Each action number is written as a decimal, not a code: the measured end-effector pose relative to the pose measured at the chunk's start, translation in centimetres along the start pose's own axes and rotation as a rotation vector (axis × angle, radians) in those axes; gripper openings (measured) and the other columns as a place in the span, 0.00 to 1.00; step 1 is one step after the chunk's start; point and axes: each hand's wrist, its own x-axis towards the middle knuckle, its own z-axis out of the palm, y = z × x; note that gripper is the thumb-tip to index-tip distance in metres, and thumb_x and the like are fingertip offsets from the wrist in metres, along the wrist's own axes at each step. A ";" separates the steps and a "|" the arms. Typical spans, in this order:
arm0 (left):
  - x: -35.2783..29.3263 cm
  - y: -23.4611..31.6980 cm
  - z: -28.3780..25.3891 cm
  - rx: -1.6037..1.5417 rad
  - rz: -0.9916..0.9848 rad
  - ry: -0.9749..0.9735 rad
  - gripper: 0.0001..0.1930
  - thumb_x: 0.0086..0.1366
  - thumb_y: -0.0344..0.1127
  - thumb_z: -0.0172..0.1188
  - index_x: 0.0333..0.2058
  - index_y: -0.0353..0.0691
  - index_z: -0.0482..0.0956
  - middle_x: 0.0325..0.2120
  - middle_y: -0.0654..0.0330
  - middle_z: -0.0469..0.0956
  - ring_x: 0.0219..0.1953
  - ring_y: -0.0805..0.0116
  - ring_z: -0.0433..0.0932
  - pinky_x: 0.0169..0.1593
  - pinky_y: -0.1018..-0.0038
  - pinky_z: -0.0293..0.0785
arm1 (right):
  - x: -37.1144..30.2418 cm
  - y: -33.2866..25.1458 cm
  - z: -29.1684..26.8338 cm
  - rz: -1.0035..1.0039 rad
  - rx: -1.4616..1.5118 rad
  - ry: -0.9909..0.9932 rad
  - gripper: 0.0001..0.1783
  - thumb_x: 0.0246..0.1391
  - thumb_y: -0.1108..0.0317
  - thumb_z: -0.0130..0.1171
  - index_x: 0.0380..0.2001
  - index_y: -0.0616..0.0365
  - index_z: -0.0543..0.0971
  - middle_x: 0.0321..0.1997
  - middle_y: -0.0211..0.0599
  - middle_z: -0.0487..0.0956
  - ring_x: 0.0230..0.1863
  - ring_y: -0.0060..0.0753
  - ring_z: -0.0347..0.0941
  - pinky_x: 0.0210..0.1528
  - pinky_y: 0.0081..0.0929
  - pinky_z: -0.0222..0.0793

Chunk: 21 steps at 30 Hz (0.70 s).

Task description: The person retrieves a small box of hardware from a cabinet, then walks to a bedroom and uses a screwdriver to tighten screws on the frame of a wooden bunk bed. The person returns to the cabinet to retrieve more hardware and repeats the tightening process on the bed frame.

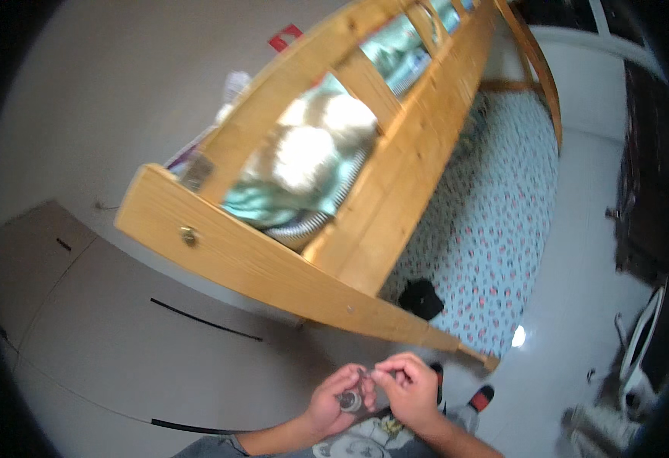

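Low in the view, my two hands meet in front of my body. My left hand (333, 403) is curled round a small round object, grey with a dark middle (349, 401), too small to name. The right hand (411, 388) is closed in a pinch, its thumb and fingertips right beside the left fingertips. Something tiny and dark seems to lie between the two sets of fingertips; its kind is hidden. Just beyond my hands slopes the lower end of the wooden bunk bed's post (395, 324). A metal bolt (188, 235) shows in that bed's corner post.
The upper bunk holds green bedding (254, 202) behind its wooden guard rail (380, 221). A patterned mattress (495, 252) with a black item (421, 298) lies below. Black strips (205, 320) are on the left-hand surface. A white-rimmed chair (644, 336) stands at right.
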 end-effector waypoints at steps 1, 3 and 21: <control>0.1 0.1 0.1 0.000 -0.012 0.023 0.10 0.73 0.36 0.46 0.46 0.38 0.70 0.33 0.55 0.75 0.34 0.60 0.75 0.41 0.63 0.72 | 0.0 -0.2 0.3 0.018 0.019 0.006 0.06 0.47 0.79 0.69 0.30 0.62 0.82 0.33 0.30 0.77 0.26 0.13 0.62 0.28 0.14 0.58; 0.0 -0.1 -0.3 -0.007 -0.018 -0.005 0.10 0.73 0.37 0.46 0.47 0.38 0.70 0.33 0.55 0.75 0.34 0.62 0.75 0.41 0.65 0.72 | -0.4 -0.7 0.9 0.027 0.049 -0.007 0.06 0.49 0.77 0.68 0.31 0.62 0.81 0.31 0.30 0.76 0.27 0.14 0.63 0.28 0.14 0.58; -0.5 -1.8 1.1 -0.091 0.094 -0.031 0.07 0.72 0.34 0.50 0.44 0.42 0.75 0.38 0.60 0.79 0.42 0.68 0.80 0.44 0.69 0.78 | -2.7 -4.3 1.1 -0.079 -0.172 -0.051 0.09 0.52 0.77 0.64 0.39 0.65 0.82 0.34 0.36 0.77 0.31 0.25 0.75 0.33 0.22 0.72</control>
